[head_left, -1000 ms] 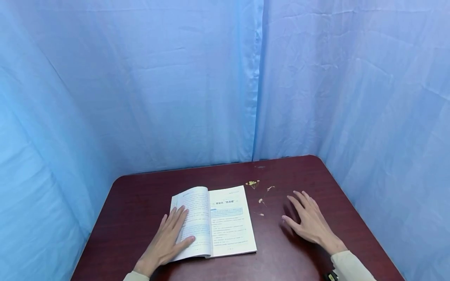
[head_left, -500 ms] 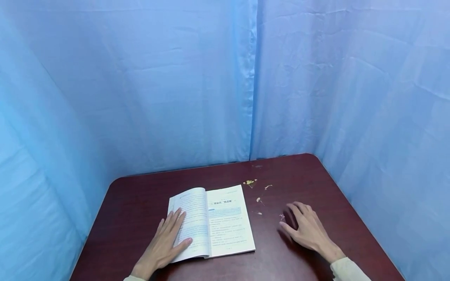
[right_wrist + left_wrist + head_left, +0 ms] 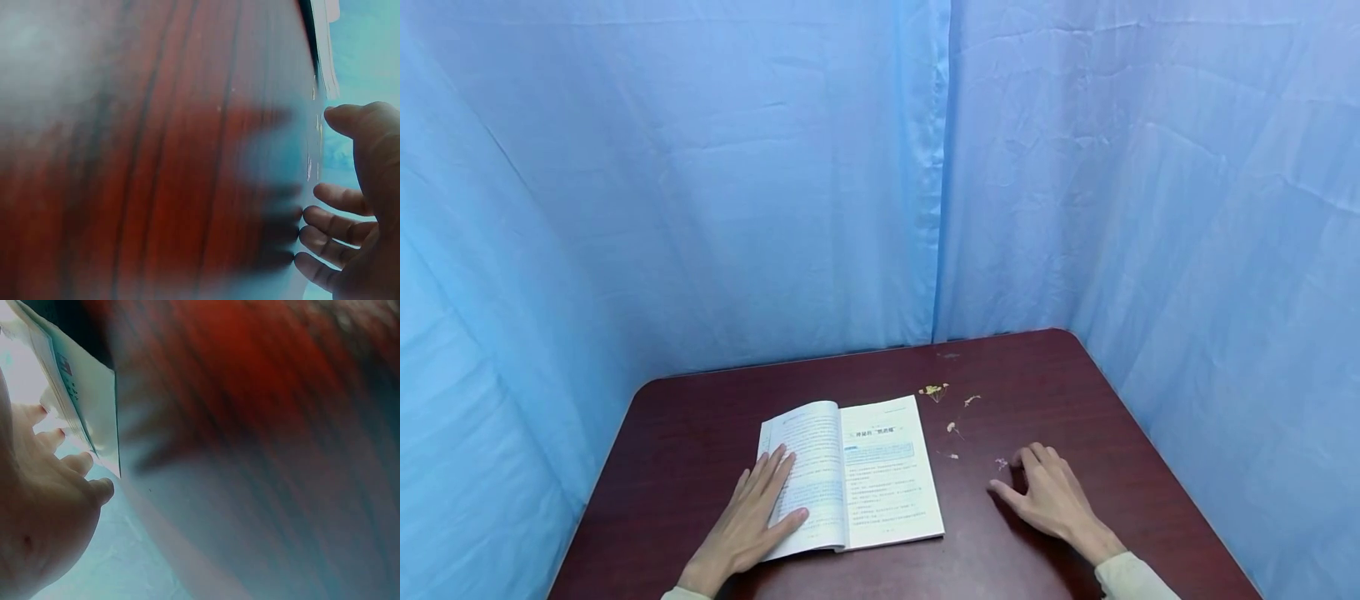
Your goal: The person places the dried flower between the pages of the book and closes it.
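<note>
An open book (image 3: 891,475) lies on the dark red table, its left pages bowed up near the spine. My left hand (image 3: 748,512) rests on the left page with the fingers spread; the left wrist view shows its fingertips by the book's edge (image 3: 94,406). Over at the right, my right hand (image 3: 1056,496) is low at the table, fingers bent and thumb apart from them. A small purple dried flower (image 3: 1002,463) lies just beyond the thumb, near the index fingertip. In the right wrist view, nothing shows between the thumb (image 3: 344,119) and the fingers.
Between book and right hand lie a yellow dried flower sprig (image 3: 934,391), a thin pale sprig (image 3: 972,400), a cream flower (image 3: 953,427) and a small pinkish one (image 3: 953,456). Blue curtains (image 3: 790,183) hang around the table (image 3: 700,417).
My right hand has come down and nearer the table, its fingers bending more. The purple flower, mostly hidden by the thumb before, now shows. My left hand stays on the page.
</note>
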`<state>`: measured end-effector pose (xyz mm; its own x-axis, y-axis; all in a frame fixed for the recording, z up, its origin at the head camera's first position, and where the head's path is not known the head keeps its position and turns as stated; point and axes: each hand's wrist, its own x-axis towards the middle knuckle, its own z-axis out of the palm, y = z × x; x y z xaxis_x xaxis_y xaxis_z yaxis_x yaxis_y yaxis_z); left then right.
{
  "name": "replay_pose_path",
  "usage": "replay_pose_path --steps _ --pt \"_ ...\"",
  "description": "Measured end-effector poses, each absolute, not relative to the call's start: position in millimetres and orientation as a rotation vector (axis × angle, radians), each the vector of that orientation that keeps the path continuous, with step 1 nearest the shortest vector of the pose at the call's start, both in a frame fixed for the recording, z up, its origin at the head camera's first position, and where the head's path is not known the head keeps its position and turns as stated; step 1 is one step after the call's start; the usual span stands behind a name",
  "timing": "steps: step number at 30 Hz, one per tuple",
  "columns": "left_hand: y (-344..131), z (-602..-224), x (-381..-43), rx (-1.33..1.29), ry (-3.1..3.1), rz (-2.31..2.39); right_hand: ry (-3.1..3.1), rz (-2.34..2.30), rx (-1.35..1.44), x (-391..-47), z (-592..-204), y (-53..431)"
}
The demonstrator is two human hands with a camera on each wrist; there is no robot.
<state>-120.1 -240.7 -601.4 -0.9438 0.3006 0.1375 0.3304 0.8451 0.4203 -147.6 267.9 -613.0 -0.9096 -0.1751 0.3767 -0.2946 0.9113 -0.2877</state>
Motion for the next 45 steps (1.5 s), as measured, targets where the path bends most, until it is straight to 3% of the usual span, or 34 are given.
replay_pose_path --steps 45 --pt "-241.1 -599.8 -121.2 -0.479 -3.014 -0.730 -2.787 0.484 0.451 -155.2 -611.4 275.5"
